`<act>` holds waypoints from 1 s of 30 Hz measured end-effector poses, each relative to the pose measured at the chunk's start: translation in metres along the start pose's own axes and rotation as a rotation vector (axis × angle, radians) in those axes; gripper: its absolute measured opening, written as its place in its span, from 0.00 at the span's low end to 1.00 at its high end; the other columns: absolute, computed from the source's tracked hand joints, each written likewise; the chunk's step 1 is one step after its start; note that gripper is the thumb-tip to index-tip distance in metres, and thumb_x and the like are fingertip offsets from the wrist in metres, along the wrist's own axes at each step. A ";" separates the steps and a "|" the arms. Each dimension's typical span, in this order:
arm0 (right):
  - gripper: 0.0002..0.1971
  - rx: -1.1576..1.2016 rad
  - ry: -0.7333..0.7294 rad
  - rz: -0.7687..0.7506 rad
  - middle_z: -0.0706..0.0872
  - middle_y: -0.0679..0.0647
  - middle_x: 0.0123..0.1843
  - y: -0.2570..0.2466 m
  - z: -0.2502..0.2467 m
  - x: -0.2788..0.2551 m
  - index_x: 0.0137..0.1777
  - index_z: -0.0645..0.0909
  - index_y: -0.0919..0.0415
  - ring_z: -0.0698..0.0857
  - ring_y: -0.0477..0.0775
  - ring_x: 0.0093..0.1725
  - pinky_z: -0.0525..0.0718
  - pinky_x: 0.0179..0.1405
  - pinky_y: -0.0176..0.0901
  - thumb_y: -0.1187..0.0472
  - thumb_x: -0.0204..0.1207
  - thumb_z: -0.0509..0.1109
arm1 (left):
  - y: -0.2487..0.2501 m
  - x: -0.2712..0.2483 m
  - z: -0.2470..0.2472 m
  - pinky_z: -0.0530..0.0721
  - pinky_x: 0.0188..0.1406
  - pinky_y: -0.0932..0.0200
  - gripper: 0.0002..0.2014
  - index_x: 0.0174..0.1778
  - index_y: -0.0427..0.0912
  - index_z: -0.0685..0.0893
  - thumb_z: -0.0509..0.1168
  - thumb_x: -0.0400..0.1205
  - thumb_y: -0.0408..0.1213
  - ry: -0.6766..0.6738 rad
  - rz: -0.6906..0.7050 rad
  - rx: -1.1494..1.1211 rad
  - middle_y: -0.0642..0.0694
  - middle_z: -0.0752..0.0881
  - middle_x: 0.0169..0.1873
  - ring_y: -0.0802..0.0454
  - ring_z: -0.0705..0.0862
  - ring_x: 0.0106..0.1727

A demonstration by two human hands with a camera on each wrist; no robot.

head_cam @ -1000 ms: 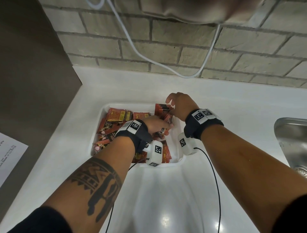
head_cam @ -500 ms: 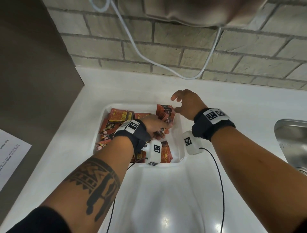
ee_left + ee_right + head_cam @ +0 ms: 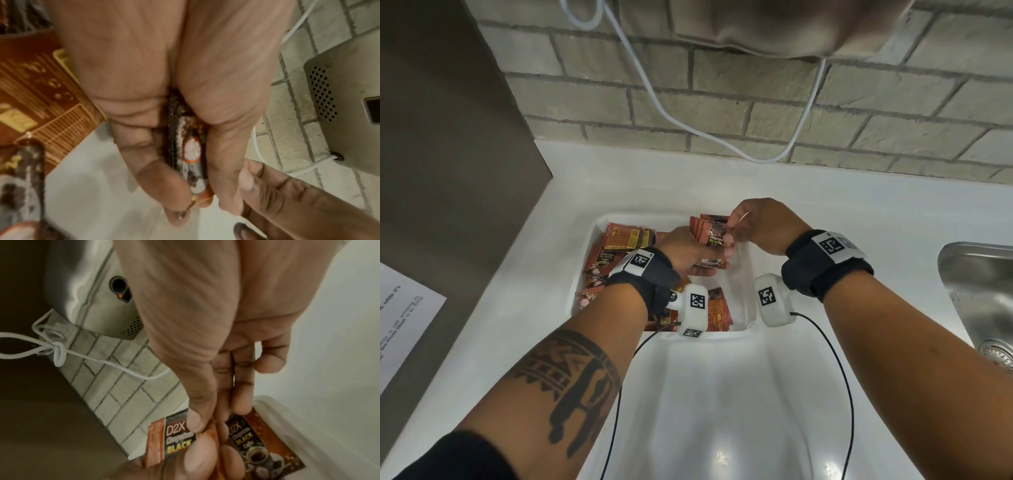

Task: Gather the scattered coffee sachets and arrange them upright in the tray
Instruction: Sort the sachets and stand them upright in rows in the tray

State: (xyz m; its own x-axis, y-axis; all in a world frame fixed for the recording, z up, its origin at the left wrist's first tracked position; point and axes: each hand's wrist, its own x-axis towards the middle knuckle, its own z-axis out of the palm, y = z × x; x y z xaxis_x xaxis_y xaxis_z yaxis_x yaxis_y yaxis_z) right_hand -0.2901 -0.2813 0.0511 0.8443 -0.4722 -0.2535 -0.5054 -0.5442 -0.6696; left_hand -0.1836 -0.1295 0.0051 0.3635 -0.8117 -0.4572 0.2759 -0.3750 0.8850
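- Head view: the left hand (image 3: 690,251) grips a bunch of red-brown foil coffee sachets (image 3: 710,233) upright above the white rectangular plastic tray (image 3: 748,330); more sachets lie loose in the tray.
- Head view only: white countertop (image 3: 722,394) and steel sink (image 3: 983,291) at right.
- Left wrist view: the bunch (image 3: 189,154) is clamped edge-on between curled fingers and thumb.
- Right wrist view: the right hand (image 3: 216,353) pinches the top of one sachet (image 3: 207,431) between thumb and fingers.
- Legible print: "D2X", "BLACK", "Coffee".
- Wrist views only: a grey wall-mounted appliance (image 3: 339,97) with perforated grille.
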 end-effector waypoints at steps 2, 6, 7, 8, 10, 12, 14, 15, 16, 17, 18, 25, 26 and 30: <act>0.10 0.072 0.003 -0.019 0.92 0.51 0.45 -0.001 0.000 -0.001 0.49 0.85 0.55 0.87 0.50 0.44 0.80 0.44 0.41 0.58 0.71 0.82 | 0.000 -0.001 -0.001 0.88 0.37 0.59 0.23 0.63 0.40 0.87 0.82 0.72 0.40 0.037 0.033 0.024 0.41 0.93 0.53 0.43 0.92 0.54; 0.09 0.084 0.069 -0.070 0.92 0.50 0.42 -0.002 -0.003 0.000 0.50 0.84 0.52 0.87 0.47 0.43 0.79 0.42 0.40 0.61 0.74 0.79 | 0.004 -0.007 -0.006 0.88 0.38 0.59 0.21 0.63 0.39 0.87 0.78 0.76 0.44 0.082 0.065 0.016 0.40 0.93 0.52 0.45 0.92 0.52; 0.07 0.068 0.084 -0.080 0.92 0.49 0.42 -0.003 -0.005 0.000 0.47 0.84 0.50 0.86 0.47 0.42 0.78 0.42 0.39 0.60 0.74 0.79 | 0.005 -0.007 -0.009 0.89 0.37 0.59 0.21 0.63 0.37 0.87 0.78 0.77 0.44 0.101 0.063 0.017 0.39 0.92 0.52 0.45 0.92 0.50; 0.06 0.047 0.095 -0.087 0.91 0.48 0.41 -0.003 -0.006 0.001 0.46 0.85 0.50 0.85 0.46 0.42 0.78 0.42 0.37 0.60 0.74 0.78 | 0.006 -0.009 -0.013 0.89 0.36 0.59 0.21 0.62 0.36 0.87 0.77 0.78 0.44 0.128 0.055 0.028 0.38 0.92 0.52 0.45 0.91 0.48; 0.03 -0.026 0.116 -0.084 0.89 0.45 0.39 -0.003 -0.009 0.002 0.45 0.87 0.52 0.83 0.44 0.41 0.76 0.40 0.33 0.61 0.75 0.78 | 0.008 -0.011 -0.022 0.90 0.38 0.55 0.21 0.61 0.34 0.87 0.77 0.78 0.45 0.190 0.015 0.059 0.38 0.92 0.48 0.45 0.90 0.44; 0.01 -0.089 0.135 -0.063 0.86 0.42 0.37 -0.003 -0.009 0.003 0.45 0.88 0.55 0.82 0.42 0.40 0.74 0.37 0.30 0.61 0.76 0.76 | 0.011 -0.014 -0.028 0.90 0.38 0.53 0.21 0.60 0.33 0.87 0.76 0.80 0.46 0.229 -0.062 0.073 0.40 0.89 0.41 0.45 0.88 0.40; 0.02 -0.117 0.143 -0.040 0.85 0.39 0.36 -0.001 -0.006 0.005 0.45 0.88 0.56 0.81 0.42 0.40 0.73 0.36 0.29 0.62 0.77 0.74 | 0.015 -0.018 -0.029 0.89 0.31 0.56 0.19 0.59 0.32 0.87 0.74 0.81 0.45 0.230 -0.148 0.089 0.41 0.87 0.39 0.47 0.86 0.35; 0.03 -0.136 0.145 -0.033 0.84 0.38 0.36 0.000 -0.004 0.006 0.45 0.89 0.56 0.81 0.42 0.41 0.72 0.36 0.28 0.63 0.78 0.73 | 0.016 -0.020 -0.028 0.87 0.27 0.58 0.18 0.58 0.33 0.88 0.73 0.82 0.45 0.212 -0.182 0.112 0.41 0.87 0.39 0.48 0.84 0.32; 0.05 -0.156 0.148 -0.028 0.84 0.37 0.36 0.001 -0.001 0.007 0.44 0.89 0.55 0.81 0.43 0.42 0.72 0.36 0.28 0.63 0.78 0.72 | 0.017 -0.021 -0.025 0.85 0.25 0.60 0.18 0.58 0.33 0.88 0.73 0.82 0.45 0.184 -0.207 0.137 0.41 0.86 0.40 0.49 0.83 0.31; 0.06 -0.178 0.153 -0.026 0.83 0.37 0.36 0.002 0.002 0.008 0.44 0.90 0.55 0.81 0.43 0.44 0.73 0.38 0.30 0.63 0.78 0.72 | 0.017 -0.023 -0.022 0.84 0.23 0.61 0.18 0.58 0.33 0.88 0.73 0.82 0.45 0.149 -0.222 0.158 0.41 0.86 0.40 0.50 0.83 0.30; 0.06 -0.199 0.155 -0.022 0.82 0.37 0.37 0.002 0.004 0.009 0.44 0.90 0.54 0.81 0.45 0.45 0.73 0.40 0.33 0.63 0.77 0.72 | 0.017 -0.024 -0.017 0.83 0.22 0.63 0.17 0.58 0.33 0.88 0.72 0.83 0.45 0.115 -0.231 0.172 0.41 0.85 0.40 0.51 0.82 0.28; 0.07 -0.255 0.168 0.023 0.82 0.45 0.42 0.007 0.016 0.020 0.37 0.88 0.47 0.84 0.50 0.48 0.73 0.34 0.36 0.59 0.74 0.76 | 0.014 -0.008 0.012 0.86 0.27 0.59 0.18 0.62 0.31 0.85 0.71 0.84 0.42 0.018 -0.287 0.248 0.40 0.87 0.41 0.49 0.85 0.33; 0.07 -0.260 0.173 0.022 0.82 0.44 0.42 0.008 0.016 0.022 0.37 0.88 0.47 0.84 0.50 0.47 0.73 0.33 0.35 0.60 0.75 0.75 | 0.013 -0.004 0.012 0.86 0.33 0.57 0.21 0.65 0.30 0.84 0.71 0.84 0.43 0.017 -0.295 0.255 0.41 0.87 0.41 0.47 0.84 0.35; 0.08 -0.271 0.181 0.034 0.81 0.45 0.43 0.010 0.017 0.024 0.37 0.87 0.47 0.85 0.51 0.48 0.76 0.39 0.39 0.61 0.75 0.75 | 0.008 0.005 0.010 0.85 0.51 0.45 0.23 0.63 0.31 0.84 0.72 0.82 0.47 0.043 -0.304 0.243 0.41 0.89 0.43 0.45 0.85 0.36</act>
State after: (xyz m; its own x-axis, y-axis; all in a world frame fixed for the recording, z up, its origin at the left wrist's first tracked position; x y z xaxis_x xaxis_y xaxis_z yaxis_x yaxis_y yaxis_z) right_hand -0.2721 -0.2869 0.0264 0.7927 -0.5960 -0.1279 -0.5826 -0.6790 -0.4467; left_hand -0.1883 -0.1412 0.0101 0.3359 -0.6296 -0.7006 0.1600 -0.6948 0.7011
